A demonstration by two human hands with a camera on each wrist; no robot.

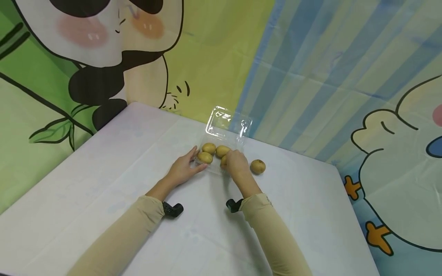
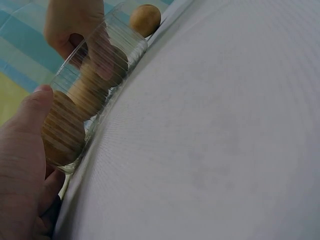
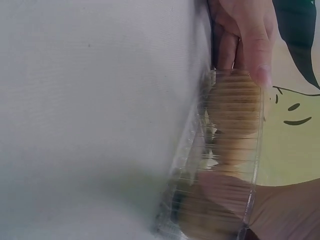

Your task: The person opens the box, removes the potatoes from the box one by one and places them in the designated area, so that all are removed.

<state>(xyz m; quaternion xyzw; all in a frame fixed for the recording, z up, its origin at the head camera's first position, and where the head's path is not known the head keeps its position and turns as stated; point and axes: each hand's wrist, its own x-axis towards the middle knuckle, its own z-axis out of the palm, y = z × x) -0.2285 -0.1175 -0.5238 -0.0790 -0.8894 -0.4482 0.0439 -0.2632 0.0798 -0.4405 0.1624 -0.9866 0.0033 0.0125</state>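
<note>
A clear plastic clamshell box (image 1: 215,168) lies on the table with its lid (image 1: 228,122) raised at the back. Several yellow-brown oval kiwis (image 1: 208,148) are in it. My left hand (image 1: 183,168) holds the box at its left front corner, thumb (image 2: 37,107) along the rim and fingers beside the wall. Inside the box, toward the right, my right hand (image 1: 237,165) reaches down with curled fingers and grips a kiwi (image 1: 223,161), partly hidden by the hand. Another kiwi (image 1: 258,166), with a dark end, lies on the table just right of the box.
The white-covered table (image 1: 193,237) runs back to a printed cloth backdrop (image 1: 221,50) close behind the raised lid. Black wrist devices (image 1: 172,209) sit at both cuffs.
</note>
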